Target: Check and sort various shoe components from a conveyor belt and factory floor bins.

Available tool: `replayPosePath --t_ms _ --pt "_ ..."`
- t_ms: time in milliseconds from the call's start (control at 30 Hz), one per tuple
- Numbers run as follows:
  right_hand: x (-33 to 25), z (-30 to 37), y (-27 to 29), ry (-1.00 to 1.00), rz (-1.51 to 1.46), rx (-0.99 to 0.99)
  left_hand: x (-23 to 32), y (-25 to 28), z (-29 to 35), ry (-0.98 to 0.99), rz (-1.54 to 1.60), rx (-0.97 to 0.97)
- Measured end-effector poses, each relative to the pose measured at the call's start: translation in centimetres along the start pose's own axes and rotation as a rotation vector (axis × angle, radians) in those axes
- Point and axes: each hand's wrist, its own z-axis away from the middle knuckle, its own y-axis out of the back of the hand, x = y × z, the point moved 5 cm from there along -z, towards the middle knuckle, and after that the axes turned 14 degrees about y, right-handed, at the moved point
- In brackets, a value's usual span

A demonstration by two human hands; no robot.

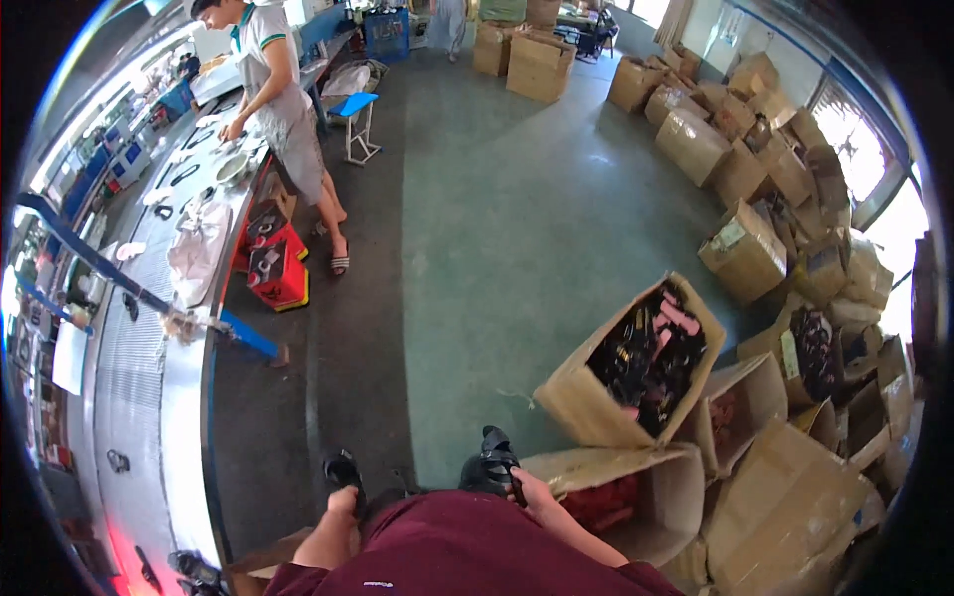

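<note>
My right hand (pixel 538 494) is closed round a black strapped sandal (pixel 494 455) in front of my maroon shirt, its thumb on the near end. My left hand (pixel 343 500) is closed at the near end of a smaller-looking black sandal (pixel 342 467). The fingers of both hands are partly hidden. Just right of my right hand, an open carton (pixel 686 487) holds red pieces (pixel 604 505). Beyond it, a tilted open carton (pixel 566 402) is filled with black and pink pieces (pixel 646 353).
Left runs a long conveyor table (pixel 184 397), with black sandals (pixel 194 568) at its near end and a blue bar (pixel 99 253) across it. A person (pixel 273 89) stands working there, beside red boxes (pixel 278 278) and a blue stool (pixel 353 104). Cartons (pixel 745 248) line the right.
</note>
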Motion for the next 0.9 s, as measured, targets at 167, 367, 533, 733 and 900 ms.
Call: replayPosePath --t_ms 167,367,533,733,900 --pt "-9.8 -8.5 -2.2 0.000 0.044 0.021 13.2 -15.0 0.1 -0.303 -0.403 -0.222" --pt "-20.7 -17.8 -5.9 0.183 0.580 0.212 23.9 -24.7 -5.8 -0.617 -1.000 -0.127" --pt "-22.3 -20.6 -3.9 0.197 0.942 0.484 40.8 -28.2 -5.0 -0.712 -1.227 -0.251" --pt "-21.2 -26.8 -5.2 0.149 1.359 0.034 54.2 -26.2 -9.5 -0.218 -0.917 0.019" --pt "-18.8 -39.6 0.1 0.249 1.854 -0.379 57.9 -27.2 -8.9 0.096 -0.452 -0.029"
